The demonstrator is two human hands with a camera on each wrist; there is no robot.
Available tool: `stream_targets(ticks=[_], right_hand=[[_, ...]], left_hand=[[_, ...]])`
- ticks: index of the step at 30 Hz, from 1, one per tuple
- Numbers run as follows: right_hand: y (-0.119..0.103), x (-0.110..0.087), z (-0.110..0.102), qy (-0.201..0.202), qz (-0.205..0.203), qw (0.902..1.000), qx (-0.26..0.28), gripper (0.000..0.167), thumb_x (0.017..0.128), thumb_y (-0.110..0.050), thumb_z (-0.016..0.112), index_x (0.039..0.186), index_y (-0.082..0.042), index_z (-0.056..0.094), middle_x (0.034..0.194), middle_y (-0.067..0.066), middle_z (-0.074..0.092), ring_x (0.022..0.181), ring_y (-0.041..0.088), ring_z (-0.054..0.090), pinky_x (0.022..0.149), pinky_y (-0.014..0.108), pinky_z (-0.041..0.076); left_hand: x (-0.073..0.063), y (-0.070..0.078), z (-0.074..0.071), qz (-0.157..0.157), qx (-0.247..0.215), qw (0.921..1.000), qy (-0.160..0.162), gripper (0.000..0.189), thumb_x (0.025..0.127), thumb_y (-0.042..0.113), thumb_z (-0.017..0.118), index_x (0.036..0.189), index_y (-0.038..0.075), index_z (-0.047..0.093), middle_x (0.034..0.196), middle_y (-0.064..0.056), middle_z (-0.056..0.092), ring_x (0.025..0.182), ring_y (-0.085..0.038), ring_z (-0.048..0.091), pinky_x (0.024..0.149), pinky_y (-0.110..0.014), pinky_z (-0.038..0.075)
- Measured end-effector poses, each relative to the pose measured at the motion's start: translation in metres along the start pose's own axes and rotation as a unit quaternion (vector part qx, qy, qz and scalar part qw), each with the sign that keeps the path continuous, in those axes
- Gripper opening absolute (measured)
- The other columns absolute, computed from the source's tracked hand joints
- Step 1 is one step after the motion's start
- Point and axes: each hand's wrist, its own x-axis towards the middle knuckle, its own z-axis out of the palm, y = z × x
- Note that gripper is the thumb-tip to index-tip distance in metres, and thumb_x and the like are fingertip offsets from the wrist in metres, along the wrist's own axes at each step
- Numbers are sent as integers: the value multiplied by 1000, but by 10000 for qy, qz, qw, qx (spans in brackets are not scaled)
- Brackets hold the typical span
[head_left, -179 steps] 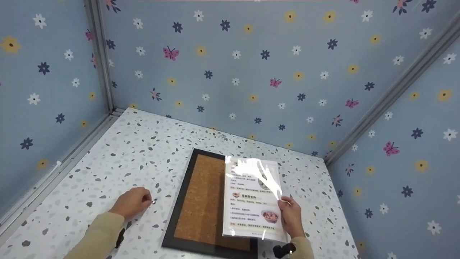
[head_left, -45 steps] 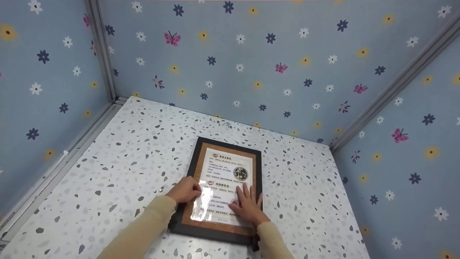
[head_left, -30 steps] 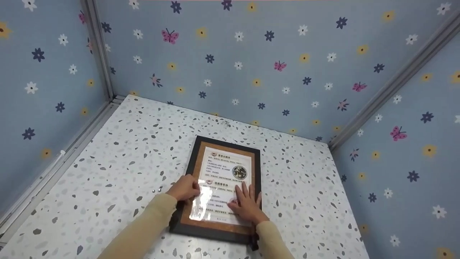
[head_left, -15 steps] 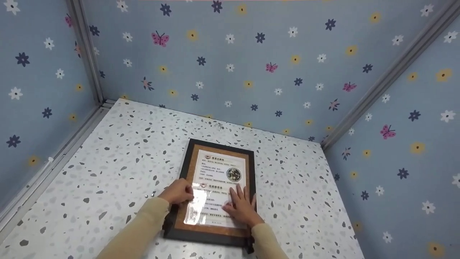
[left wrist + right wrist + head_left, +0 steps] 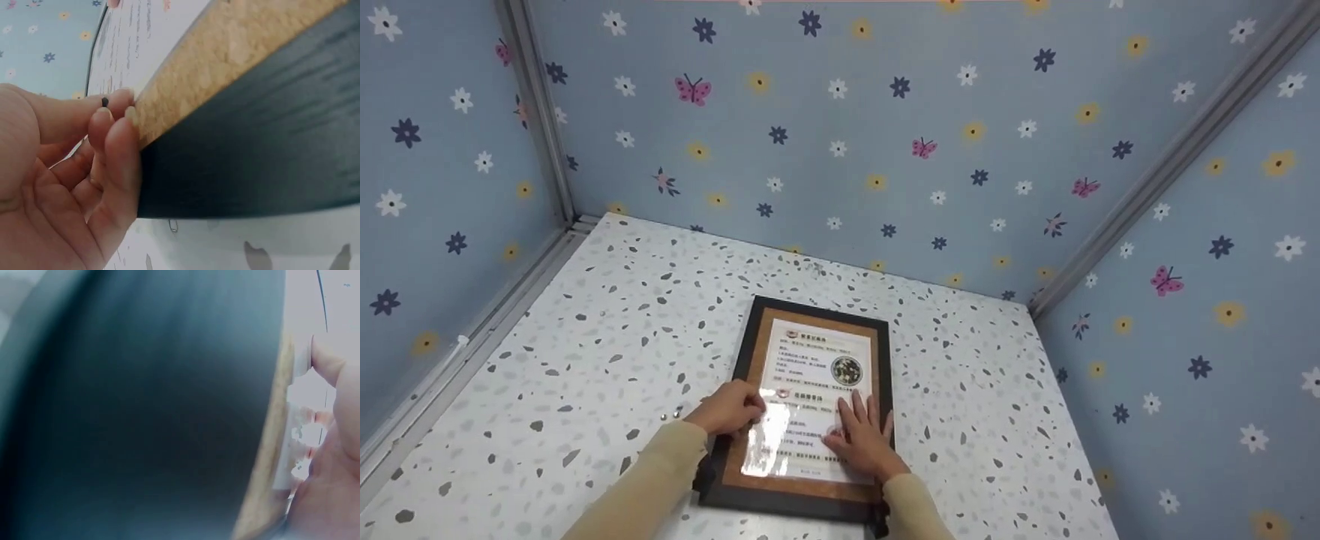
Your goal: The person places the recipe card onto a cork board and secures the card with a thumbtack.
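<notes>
A glossy printed sheet [image 5: 814, 356] with food pictures lies on a cork board [image 5: 802, 484] in a black frame [image 5: 787, 504]. At the sheet's left edge my left hand [image 5: 727, 409] pinches a small dark pin-like piece [image 5: 105, 102] between thumb and finger. Its other fingertips reach the cork and the frame's side in the left wrist view. My right hand [image 5: 864, 435] rests on the lower right of the sheet, fingers spread and straight. The right wrist view shows the right hand [image 5: 332, 467] above the sheet, with the dark frame filling much of the picture.
Small shiny metal pieces [image 5: 664, 417] lie on the speckled white table [image 5: 607, 322], just left of my left hand. Blue flowered panels [image 5: 810, 112] stand at the back and both sides, joined by grey metal posts [image 5: 536, 112].
Six seconds ago my right hand held the sheet raised over the board; now it lies on the cork. My left hand moved from the table to the sheet's edge. Lately both hands stay put.
</notes>
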Motion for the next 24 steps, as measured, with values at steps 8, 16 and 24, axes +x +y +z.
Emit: stream_targets(ticks=[8, 16, 24], right_hand=[[-2, 1, 1, 11, 78, 10000, 22, 80, 94, -58, 54, 157, -16, 27, 165, 12, 6, 149, 38, -8, 109, 64, -14], [-3, -2, 5, -55, 32, 9999, 130, 80, 95, -58, 53, 157, -14, 28, 164, 14, 7, 148, 39, -8, 108, 65, -14], [-2, -1, 0, 15, -10, 9999, 131, 79, 95, -57, 54, 157, -14, 28, 164, 14, 6, 148, 39, -8, 108, 64, -15]], left_hand=[[-3, -1, 0, 301, 72, 9995, 25, 13, 97, 4, 57, 89, 4, 67, 71, -6, 64, 53, -19, 60, 48, -33, 52], [-5, -7, 3, 425, 300, 9986, 105, 8, 96, 5, 61, 95, 5, 69, 75, -4, 59, 54, -17, 58, 50, -33, 51], [0, -9, 5, 388, -325, 9986, 139, 14, 95, 0, 56, 104, 0, 66, 78, -5, 64, 57, -17, 60, 49, -32, 51]])
